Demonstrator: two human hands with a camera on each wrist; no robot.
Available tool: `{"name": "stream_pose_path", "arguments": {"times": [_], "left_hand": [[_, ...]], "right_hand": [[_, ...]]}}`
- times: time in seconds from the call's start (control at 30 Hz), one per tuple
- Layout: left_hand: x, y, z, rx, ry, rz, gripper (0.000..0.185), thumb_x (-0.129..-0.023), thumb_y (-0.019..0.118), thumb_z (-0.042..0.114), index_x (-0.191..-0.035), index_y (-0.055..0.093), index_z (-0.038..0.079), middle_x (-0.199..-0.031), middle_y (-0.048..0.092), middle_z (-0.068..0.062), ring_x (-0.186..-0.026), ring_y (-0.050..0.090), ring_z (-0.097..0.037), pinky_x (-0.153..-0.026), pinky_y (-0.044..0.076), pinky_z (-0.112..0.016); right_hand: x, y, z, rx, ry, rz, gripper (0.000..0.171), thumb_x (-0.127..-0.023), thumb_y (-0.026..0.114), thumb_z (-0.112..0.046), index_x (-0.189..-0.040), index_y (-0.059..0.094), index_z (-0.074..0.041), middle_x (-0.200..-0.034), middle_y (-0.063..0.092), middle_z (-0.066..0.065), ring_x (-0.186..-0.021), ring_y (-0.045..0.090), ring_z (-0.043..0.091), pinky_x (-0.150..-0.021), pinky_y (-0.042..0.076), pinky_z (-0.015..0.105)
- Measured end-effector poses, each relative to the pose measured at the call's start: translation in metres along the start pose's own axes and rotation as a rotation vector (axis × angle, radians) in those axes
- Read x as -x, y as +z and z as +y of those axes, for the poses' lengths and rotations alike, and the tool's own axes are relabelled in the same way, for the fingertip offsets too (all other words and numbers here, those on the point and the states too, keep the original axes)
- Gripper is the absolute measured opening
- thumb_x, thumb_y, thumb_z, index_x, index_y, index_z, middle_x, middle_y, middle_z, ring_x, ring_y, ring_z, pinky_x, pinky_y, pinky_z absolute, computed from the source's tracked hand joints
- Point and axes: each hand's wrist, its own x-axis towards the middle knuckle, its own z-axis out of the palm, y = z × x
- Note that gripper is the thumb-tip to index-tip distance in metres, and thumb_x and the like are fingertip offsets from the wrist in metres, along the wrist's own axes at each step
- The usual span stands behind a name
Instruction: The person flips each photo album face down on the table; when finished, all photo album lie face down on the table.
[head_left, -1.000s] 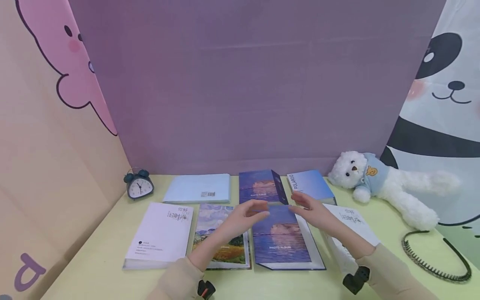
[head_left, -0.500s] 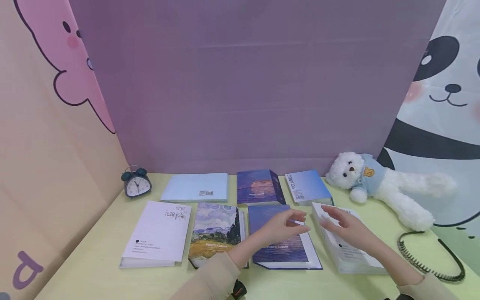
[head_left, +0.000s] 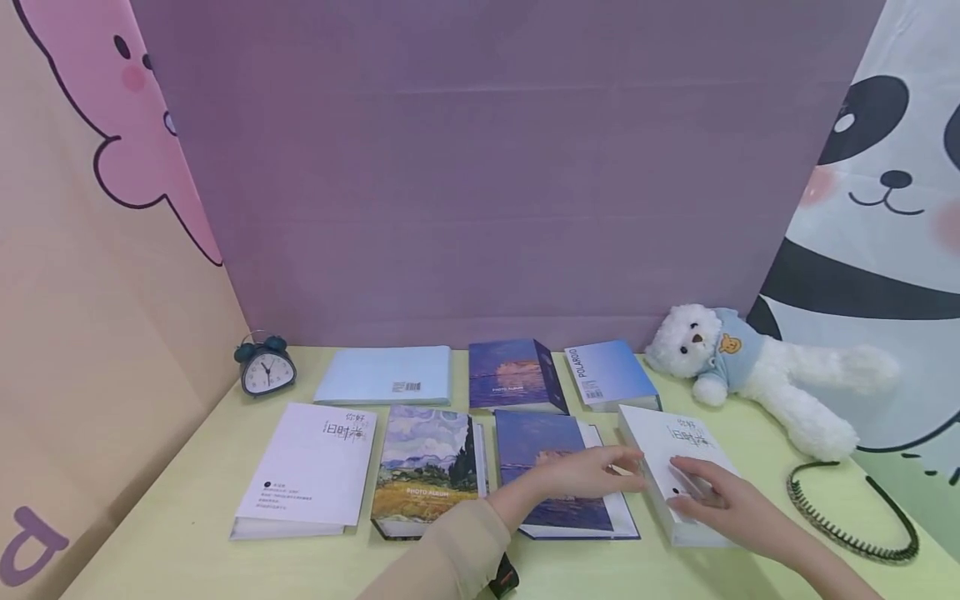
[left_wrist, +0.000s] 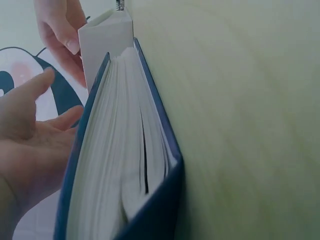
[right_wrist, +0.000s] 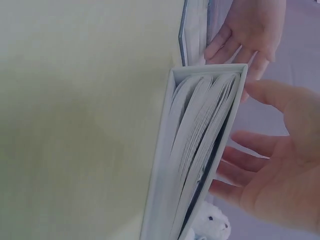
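While both hands work at the near right of the pale yellow-green desk [head_left: 187, 533], we list what lies on it. Our right hand [head_left: 712, 496] rests flat, fingers straight, on the cover of the white album with black lettering [head_left: 671, 446], the rightmost book of the front row. Our left hand [head_left: 592, 471] reaches across the dark blue album with a sunset cover [head_left: 543, 454], fingers loosely extended, its fingertips at the white album's left edge; we cannot tell whether they touch it.

Front row, from the left: a second white album with black lettering [head_left: 307, 467], then a landscape-painting album with a cypress tree [head_left: 427, 467], just beside the dark blue one. Back row: a pale blue album with a barcode [head_left: 386, 377], a smaller dark blue sunset album [head_left: 510, 375], a blue album marked POLAROID [head_left: 609, 375].

Also present: a small dark twin-bell alarm clock [head_left: 264, 367] at the far left, a white plush bear in a blue top [head_left: 742, 367] at the far right, a black toothed headband [head_left: 855, 517] near the right edge.
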Motion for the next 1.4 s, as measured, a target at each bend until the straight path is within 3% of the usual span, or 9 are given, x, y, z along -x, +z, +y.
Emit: {"name": "stream_pose_path", "arguments": {"times": [0.07, 0.2, 0.33, 0.53, 0.77, 0.97, 1.17, 1.33, 1.4], "left_hand": [[-0.001, 0.002, 0.000, -0.010, -0.016, 0.006, 0.054, -0.097, 0.050, 0.035, -0.146, 0.033, 0.022, -0.140, 0.047, 0.003, -0.125, 0.049, -0.012, -0.088, 0.048, -0.022], [-0.005, 0.006, -0.002, -0.057, -0.041, 0.078, 0.055, -0.095, 0.053, 0.037, -0.146, 0.033, 0.028, -0.134, 0.054, 0.005, -0.120, 0.054, -0.014, -0.082, 0.051, -0.022], [-0.008, 0.009, -0.005, -0.117, -0.041, 0.133, 0.052, -0.095, 0.054, 0.037, -0.144, 0.037, 0.032, -0.128, 0.059, 0.006, -0.114, 0.057, -0.013, -0.076, 0.051, -0.020], [-0.010, 0.012, -0.007, -0.196, -0.005, 0.132, 0.049, -0.096, 0.052, 0.034, -0.144, 0.038, 0.032, -0.126, 0.060, 0.009, -0.109, 0.060, -0.009, -0.072, 0.050, -0.016], [-0.011, 0.014, -0.008, -0.232, 0.009, 0.143, 0.050, -0.096, 0.053, 0.033, -0.144, 0.038, 0.031, -0.124, 0.062, 0.010, -0.106, 0.062, -0.007, -0.072, 0.049, -0.014], [-0.010, 0.013, -0.007, -0.233, 0.019, 0.147, 0.052, -0.095, 0.055, 0.033, -0.144, 0.038, 0.029, -0.123, 0.063, 0.009, -0.104, 0.062, -0.006, -0.072, 0.049, -0.013], [-0.009, 0.013, -0.004, -0.213, -0.004, 0.151, 0.056, -0.094, 0.056, 0.034, -0.146, 0.034, 0.028, -0.124, 0.062, 0.010, -0.104, 0.062, -0.005, -0.074, 0.049, -0.014], [-0.010, 0.014, -0.002, -0.110, -0.075, 0.183, 0.061, -0.093, 0.057, 0.036, -0.147, 0.031, 0.023, -0.123, 0.063, 0.008, -0.108, 0.061, -0.009, -0.080, 0.051, -0.021], [-0.011, 0.014, -0.001, -0.087, -0.094, 0.199, 0.059, -0.094, 0.056, 0.037, -0.146, 0.034, 0.021, -0.122, 0.063, 0.005, -0.111, 0.059, -0.011, -0.081, 0.051, -0.023]], "right_hand": [[0.004, -0.001, 0.002, 0.021, 0.007, 0.002, 0.050, -0.088, 0.065, -0.032, -0.128, 0.056, -0.004, -0.131, 0.053, 0.019, -0.115, 0.054, 0.021, -0.077, 0.049, 0.021], [0.008, 0.000, 0.005, 0.100, -0.012, 0.059, 0.039, -0.086, 0.068, -0.033, -0.119, 0.066, -0.012, -0.124, 0.057, 0.010, -0.106, 0.054, 0.006, -0.075, 0.048, 0.024], [0.010, 0.002, 0.008, 0.104, -0.030, 0.087, 0.034, -0.084, 0.070, -0.032, -0.114, 0.069, -0.015, -0.118, 0.059, 0.008, -0.100, 0.050, -0.004, -0.073, 0.048, 0.023], [0.014, 0.003, 0.011, 0.120, -0.094, 0.096, 0.037, -0.080, 0.074, -0.031, -0.114, 0.069, -0.017, -0.119, 0.060, 0.010, -0.104, 0.051, -0.003, -0.072, 0.048, 0.020], [0.014, 0.007, 0.014, 0.265, -0.238, 0.174, 0.049, -0.066, 0.084, -0.027, -0.111, 0.070, -0.015, -0.110, 0.065, 0.007, -0.094, 0.060, 0.008, -0.068, 0.048, 0.021], [0.010, 0.010, 0.009, 0.364, -0.299, 0.228, 0.053, -0.058, 0.085, -0.017, -0.106, 0.070, -0.002, -0.102, 0.068, 0.005, -0.083, 0.064, 0.013, -0.064, 0.050, 0.024], [0.009, 0.004, 0.006, 0.385, -0.301, 0.195, 0.052, -0.059, 0.085, -0.018, -0.105, 0.070, 0.001, -0.097, 0.071, 0.008, -0.082, 0.067, 0.021, -0.065, 0.053, 0.027], [0.010, 0.003, 0.007, 0.354, -0.301, 0.236, 0.052, -0.058, 0.085, -0.015, -0.104, 0.070, 0.003, -0.095, 0.072, 0.011, -0.082, 0.065, 0.009, -0.063, 0.052, 0.023], [0.010, 0.003, 0.006, 0.310, -0.296, 0.256, 0.051, -0.059, 0.083, -0.012, -0.105, 0.069, 0.004, -0.094, 0.072, 0.013, -0.067, 0.057, -0.003, -0.055, 0.047, 0.017]]}}
